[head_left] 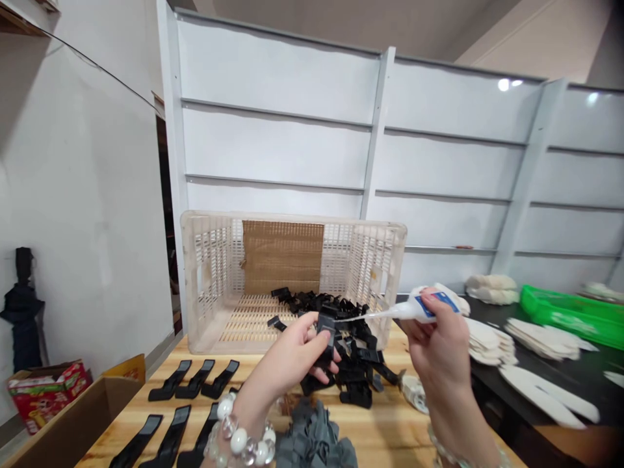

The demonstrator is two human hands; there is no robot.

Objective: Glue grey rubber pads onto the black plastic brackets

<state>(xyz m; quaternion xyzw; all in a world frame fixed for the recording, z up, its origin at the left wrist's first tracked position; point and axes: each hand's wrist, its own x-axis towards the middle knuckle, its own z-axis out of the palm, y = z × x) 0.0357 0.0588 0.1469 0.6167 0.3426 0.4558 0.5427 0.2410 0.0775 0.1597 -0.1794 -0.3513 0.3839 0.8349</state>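
Observation:
Between the fingers of my left hand [299, 348] is a small black plastic part [325, 331] with a grey face. My right hand [439, 338] is wrapped round a white glue bottle [414, 309] with a blue label, tilted sideways. Its long thin nozzle tip reaches the top of the black part; whether they touch I cannot tell. Behind my hands lies a heap of black parts [358, 393], spilling out of the crate. A pile of grey pieces [314, 439] sits below my left hand. Several black parts [199, 379] stand in rows at the left.
A white plastic crate [292, 216] lies on its side on the wooden table [390, 429], with cardboard at its back. A roll of tape [414, 393] is near my right wrist. White fabric-like pieces [541, 393] and a green basket [575, 318] are on the dark table at right.

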